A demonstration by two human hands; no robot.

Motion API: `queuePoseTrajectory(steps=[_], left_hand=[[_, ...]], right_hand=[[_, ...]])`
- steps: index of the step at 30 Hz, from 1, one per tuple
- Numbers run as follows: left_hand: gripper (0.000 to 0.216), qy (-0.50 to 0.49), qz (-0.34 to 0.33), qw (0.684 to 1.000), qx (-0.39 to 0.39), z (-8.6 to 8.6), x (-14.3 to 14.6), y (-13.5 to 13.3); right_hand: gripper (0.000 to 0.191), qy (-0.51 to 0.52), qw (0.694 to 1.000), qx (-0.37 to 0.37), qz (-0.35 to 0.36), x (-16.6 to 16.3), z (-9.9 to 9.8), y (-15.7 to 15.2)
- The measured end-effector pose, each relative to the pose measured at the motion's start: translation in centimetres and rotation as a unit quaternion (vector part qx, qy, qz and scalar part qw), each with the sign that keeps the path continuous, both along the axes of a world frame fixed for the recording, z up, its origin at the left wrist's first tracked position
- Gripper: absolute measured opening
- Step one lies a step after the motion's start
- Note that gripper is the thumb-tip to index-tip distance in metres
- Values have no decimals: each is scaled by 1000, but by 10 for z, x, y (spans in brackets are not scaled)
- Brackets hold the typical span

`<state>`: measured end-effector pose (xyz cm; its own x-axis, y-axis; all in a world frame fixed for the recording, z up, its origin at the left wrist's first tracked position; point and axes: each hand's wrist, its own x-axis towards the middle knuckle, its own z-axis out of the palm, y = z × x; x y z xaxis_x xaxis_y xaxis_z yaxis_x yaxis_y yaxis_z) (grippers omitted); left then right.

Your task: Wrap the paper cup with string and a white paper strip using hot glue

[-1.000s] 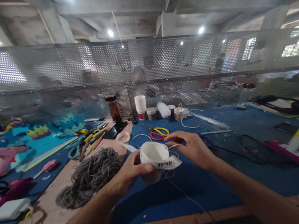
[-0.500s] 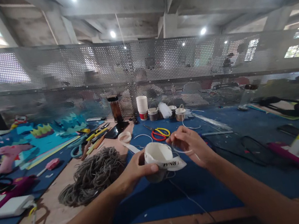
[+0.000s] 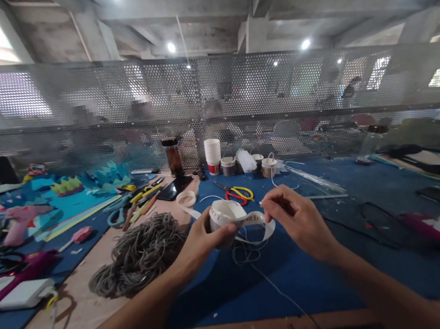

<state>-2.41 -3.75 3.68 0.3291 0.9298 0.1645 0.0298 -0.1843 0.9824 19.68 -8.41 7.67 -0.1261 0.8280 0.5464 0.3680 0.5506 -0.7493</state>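
My left hand (image 3: 211,234) is wrapped round a small white cup (image 3: 221,215), tilted, its open mouth facing up. A white printed paper strip (image 3: 267,227) curls out from the cup's right side in a loop. My right hand (image 3: 298,219) is closed in a pinch beside that loop. A tiny white bit shows at its fingertips, too small to name. Thin pale cord (image 3: 246,253) lies in loops below the cup and trails toward the table's front edge. Behind the cup lie scissors (image 3: 244,197) with red and yellow handles.
Grey cord (image 3: 140,255) is heaped to the left, near a white tape roll (image 3: 186,199) and a black phone (image 3: 175,188). Stacked paper cups (image 3: 213,154) and a dark bottle (image 3: 173,158) stand at the back. A pink glue gun (image 3: 21,222) lies left; a perforated screen (image 3: 173,93) rises behind.
The printed strip has swung from a flat flap into an open loop. My right hand has turned and its fingers have closed to a pinch. The cup is tilted more.
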Motion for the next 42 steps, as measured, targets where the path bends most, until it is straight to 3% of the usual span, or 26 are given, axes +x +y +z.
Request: queuePoseTrajectory(steps=[4,9,12,16,22,27,32,42], left_hand=[[50,11,7,1000,2,0,0,0],[52,21,19,1000,6,0,0,0],[53,17,17,1000,9,0,0,-1],[55,7,10,1000,12,1,-1,-2],[51,4,0,1000,19,-1,-1,-1],[51,-14,8,1000,9,-2,0,0],[49,-61,-19,997,-31,-2,1,-1],[47,-83,-47,994,-48,4,2,-8]], right_hand=[[14,-52,999,2,15,-3,2,-7],[10,-28,999,-21,24,-5,-3,-6],[9,-42,998,41,2,-8,-5,-6],[13,-136,977,161,-36,-13,-5,-9],[18,-111,968,223,-18,-20,-11,-10],[24,-125,965,229,43,-22,-19,-12],[31,-157,958,231,58,-23,-27,-12],[38,-149,957,249,-17,-19,-32,-12]])
